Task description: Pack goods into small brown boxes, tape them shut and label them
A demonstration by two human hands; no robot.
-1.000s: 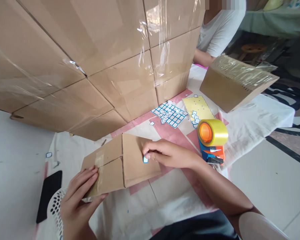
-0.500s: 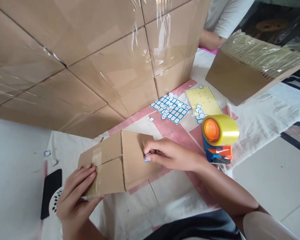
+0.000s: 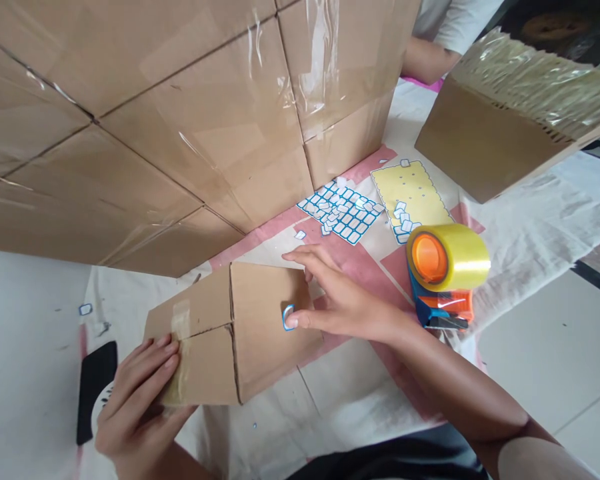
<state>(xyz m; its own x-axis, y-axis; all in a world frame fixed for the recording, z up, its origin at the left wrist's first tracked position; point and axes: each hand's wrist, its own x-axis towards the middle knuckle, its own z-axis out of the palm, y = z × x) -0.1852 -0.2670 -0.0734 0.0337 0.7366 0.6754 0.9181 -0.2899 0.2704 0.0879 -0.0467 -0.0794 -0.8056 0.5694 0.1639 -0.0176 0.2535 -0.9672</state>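
A small cardboard box (image 3: 275, 333) lies tilted in front of me, with clear tape along its top flaps. My left hand (image 3: 140, 393) grips its left end, fingers over the taped top and thumb along the near side. On the box's right-hand face sits a small white sticker (image 3: 287, 317) with a blue border. My right hand (image 3: 337, 300) is open beside that face. Its thumb tip touches the sticker, while the other fingers stretch out above, apart from it. Behind the box lie a sticker sheet (image 3: 353, 230) with loose pieces on it and a yellow sheet (image 3: 415, 190) carrying several stickers.
A wall of stacked, taped cardboard boxes (image 3: 205, 147) rises at the back left. A tape dispenser (image 3: 443, 310) with a yellow roll (image 3: 467, 257) stands right. Behind it is another carton (image 3: 485, 147); a person's arm (image 3: 427, 60) shows beyond. A black object (image 3: 97, 387) lies left.
My right fingers have opened from a pinch and let go of the sticker, which now lies against the box face under my thumb. My left hand still grips the box.
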